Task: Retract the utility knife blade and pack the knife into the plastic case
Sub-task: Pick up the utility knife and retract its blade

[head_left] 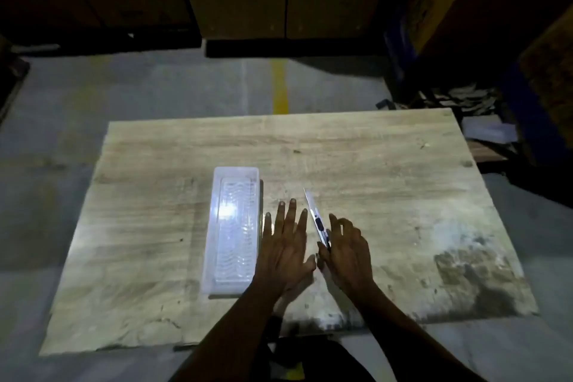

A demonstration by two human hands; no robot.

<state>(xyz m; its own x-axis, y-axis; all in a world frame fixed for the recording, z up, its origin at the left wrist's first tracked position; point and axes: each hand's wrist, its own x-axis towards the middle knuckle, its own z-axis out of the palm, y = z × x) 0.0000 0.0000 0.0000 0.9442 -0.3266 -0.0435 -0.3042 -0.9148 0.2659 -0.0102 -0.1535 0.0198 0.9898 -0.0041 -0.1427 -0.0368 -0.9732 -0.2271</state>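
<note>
A utility knife (317, 218) lies on the wooden board with its blade extended, the tip pointing away from me. My right hand (347, 250) curls over the knife's near end, thumb and fingers around the handle. My left hand (286, 245) rests flat and spread on the board just left of the knife, holding nothing. The clear plastic case (233, 229) lies lengthwise left of my left hand, its top glaring under the light; whether it is open or closed is unclear.
The wooden board (403, 195) rests low over a grey concrete floor with a yellow line (280, 87). Dark cabinets stand beyond, and clutter sits off the board's far right corner. The board's right part is stained.
</note>
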